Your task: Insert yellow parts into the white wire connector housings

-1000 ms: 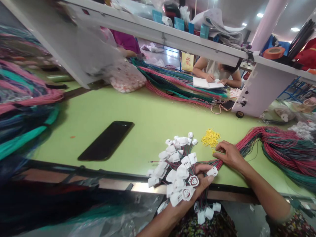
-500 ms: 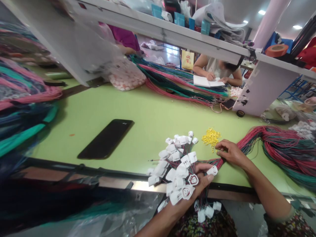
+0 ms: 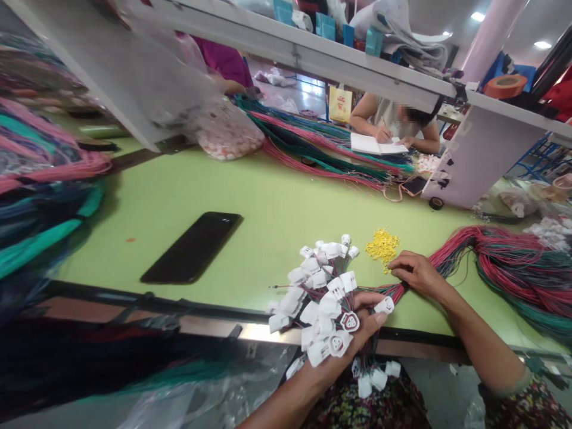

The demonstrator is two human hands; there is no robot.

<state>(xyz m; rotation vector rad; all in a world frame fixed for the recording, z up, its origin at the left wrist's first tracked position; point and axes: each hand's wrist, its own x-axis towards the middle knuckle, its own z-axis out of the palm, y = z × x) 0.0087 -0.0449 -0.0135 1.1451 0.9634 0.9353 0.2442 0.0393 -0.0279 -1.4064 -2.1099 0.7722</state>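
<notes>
My left hand (image 3: 369, 325) pinches a white plastic connector (image 3: 384, 305) between thumb and finger, its open face tilted up. More white connectors (image 3: 329, 305) on thin wires fan out over that hand and wrist, and a few hang below the table edge. My right hand (image 3: 415, 271) is at the near side of a pile of tiny yellow pieces (image 3: 382, 244), thumb and fingertips drawn together. Whatever may be between those fingertips is too small to make out. Under the right hand runs the wire bundle (image 3: 460, 241), red, dark and green, spreading to the right.
A black phone (image 3: 192, 249) lies on the green table (image 3: 268, 208). Wire bundles (image 3: 49, 226) lie at the left, with others along the back. A clear bag (image 3: 230, 134) stands near the divider. Across the table a person (image 3: 375, 119) writes in a notebook (image 3: 378, 143).
My right fingertips have closed slightly at the edge of the yellow pile. My left hand keeps its hold on the connector; the view has shifted a little.
</notes>
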